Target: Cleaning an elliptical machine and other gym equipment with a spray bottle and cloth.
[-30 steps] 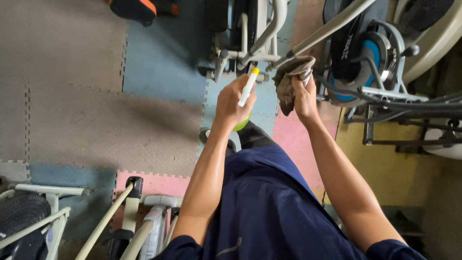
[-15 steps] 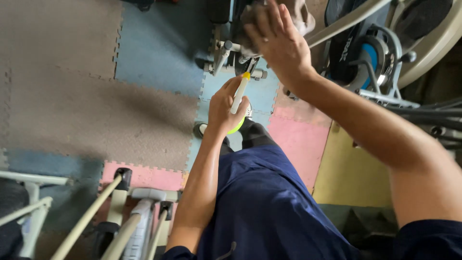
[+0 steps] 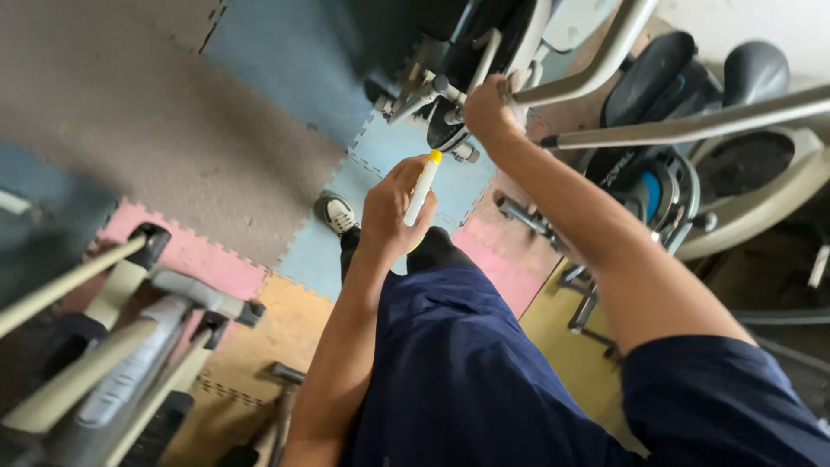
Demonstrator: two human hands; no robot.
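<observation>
left hand (image 3: 391,210) grips one spray bottle (image 3: 423,188) (yellow-capped) | right hand (image 3: 487,111) clasps one machine bar (image 3: 605,60)

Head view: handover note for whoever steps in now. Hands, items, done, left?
Left hand: wrapped around a white spray bottle with a yellow tip, held upright above the foam floor tiles.
Right hand: reaching forward onto the grey metal frame of the exercise machine; whether it holds a cloth cannot be told.
Done: not judgeable from this frame.
Left: right hand is on the frame now, bottle in the left.
</observation>
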